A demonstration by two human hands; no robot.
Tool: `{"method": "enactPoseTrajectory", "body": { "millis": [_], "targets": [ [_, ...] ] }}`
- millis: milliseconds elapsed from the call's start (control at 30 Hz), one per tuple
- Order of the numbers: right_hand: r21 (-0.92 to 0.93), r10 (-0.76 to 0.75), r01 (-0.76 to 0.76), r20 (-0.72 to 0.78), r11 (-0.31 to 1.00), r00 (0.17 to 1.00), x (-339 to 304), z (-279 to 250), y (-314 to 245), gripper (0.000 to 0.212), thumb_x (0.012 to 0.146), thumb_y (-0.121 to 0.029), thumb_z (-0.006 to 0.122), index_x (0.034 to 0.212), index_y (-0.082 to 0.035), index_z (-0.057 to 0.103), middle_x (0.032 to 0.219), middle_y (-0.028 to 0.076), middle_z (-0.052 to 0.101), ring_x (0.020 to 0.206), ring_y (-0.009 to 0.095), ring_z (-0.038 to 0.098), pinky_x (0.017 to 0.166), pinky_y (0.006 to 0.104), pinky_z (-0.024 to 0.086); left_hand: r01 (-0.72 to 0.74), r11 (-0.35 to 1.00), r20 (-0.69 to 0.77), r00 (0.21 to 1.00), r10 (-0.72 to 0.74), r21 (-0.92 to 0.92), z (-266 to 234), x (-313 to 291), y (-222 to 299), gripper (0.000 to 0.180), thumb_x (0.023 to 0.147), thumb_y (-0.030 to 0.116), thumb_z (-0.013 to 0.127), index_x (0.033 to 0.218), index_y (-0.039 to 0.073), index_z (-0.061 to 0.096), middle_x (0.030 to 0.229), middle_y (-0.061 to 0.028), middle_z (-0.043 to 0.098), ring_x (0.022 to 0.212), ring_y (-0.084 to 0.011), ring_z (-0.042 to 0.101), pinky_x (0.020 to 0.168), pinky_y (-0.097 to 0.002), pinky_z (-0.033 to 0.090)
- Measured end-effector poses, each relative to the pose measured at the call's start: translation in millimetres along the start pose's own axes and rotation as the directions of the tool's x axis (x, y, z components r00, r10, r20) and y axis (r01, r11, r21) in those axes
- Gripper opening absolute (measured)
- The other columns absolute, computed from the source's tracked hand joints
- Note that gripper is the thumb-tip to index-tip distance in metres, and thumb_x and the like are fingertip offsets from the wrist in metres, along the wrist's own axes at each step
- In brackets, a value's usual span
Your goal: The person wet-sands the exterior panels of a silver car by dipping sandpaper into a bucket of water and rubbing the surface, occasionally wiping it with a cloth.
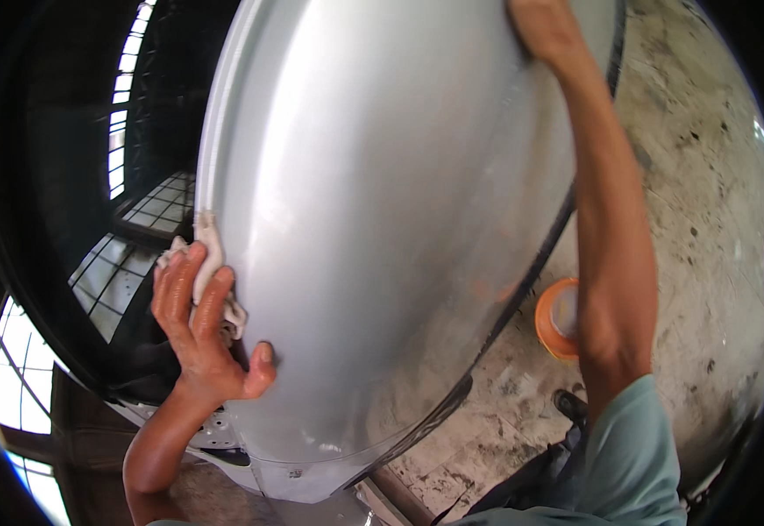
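Note:
A silver car door panel point(355, 228) fills the middle of the view, its surface shiny with smeared, dull patches toward the right. My left hand point(202, 329) rests at the panel's left edge beside the dark window glass, fingers bent over a crumpled off-white cloth point(209, 250) and pressing it on that edge. The thumb stands apart, near the silver surface. My right hand point(543, 26) reaches far out and lies against the panel's far right part. Its fingers run out of the top of the view, so what they hold, if anything, is hidden.
An orange bucket point(557, 329) with pale liquid stands on the stained concrete floor point(689, 219), partly behind my right forearm. Dark window glass point(66, 114) at the left reflects gridded windows. A black trim strip point(522, 294) borders the panel's right side. My shoe point(569, 406) shows below the bucket.

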State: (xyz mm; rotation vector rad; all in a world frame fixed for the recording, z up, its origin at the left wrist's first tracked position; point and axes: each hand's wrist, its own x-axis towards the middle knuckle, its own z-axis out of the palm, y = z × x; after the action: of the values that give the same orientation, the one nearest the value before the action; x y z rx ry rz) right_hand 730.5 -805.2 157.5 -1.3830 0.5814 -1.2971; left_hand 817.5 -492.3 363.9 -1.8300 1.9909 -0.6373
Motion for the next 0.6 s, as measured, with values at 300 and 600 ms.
{"method": "enactPoseTrajectory", "body": {
  "millis": [300, 600],
  "targets": [
    [-0.085, -0.418, 0.42, 0.037, 0.904, 0.908, -74.7, 31.4, 2.6, 0.06, 0.092, -0.023, 0.044, 0.148, -0.01, 0.028, 0.154, 0.01, 0.027, 0.143, 0.033, 0.02, 0.115, 0.0437, 0.022, 0.05, 0.997, 0.1, 0.993, -0.056, 0.057, -14.0, -26.8, 4.5, 0.069, 0.079, 0.039, 0.05, 0.135, 0.0, 0.039, 0.14, -0.027, 0.033, 0.133, -0.0426, 0.028, 0.109, -0.0583, 0.02],
    [-0.062, -0.31, 0.326, 0.186, 0.943, 0.932, -120.5, 44.2, 5.3, 0.069, 0.086, -0.012, 0.046, 0.147, 0.003, 0.02, 0.155, 0.018, 0.021, 0.145, 0.031, 0.016, 0.118, 0.0418, 0.008, 0.047, 0.993, 0.139, 0.988, -0.063, 0.113, -14.9, -35.5, 1.6, 0.068, 0.086, 0.041, 0.046, 0.137, -0.002, 0.036, 0.14, -0.0296, 0.033, 0.133, -0.0436, 0.028, 0.108, -0.0583, 0.022]
  ]
}}
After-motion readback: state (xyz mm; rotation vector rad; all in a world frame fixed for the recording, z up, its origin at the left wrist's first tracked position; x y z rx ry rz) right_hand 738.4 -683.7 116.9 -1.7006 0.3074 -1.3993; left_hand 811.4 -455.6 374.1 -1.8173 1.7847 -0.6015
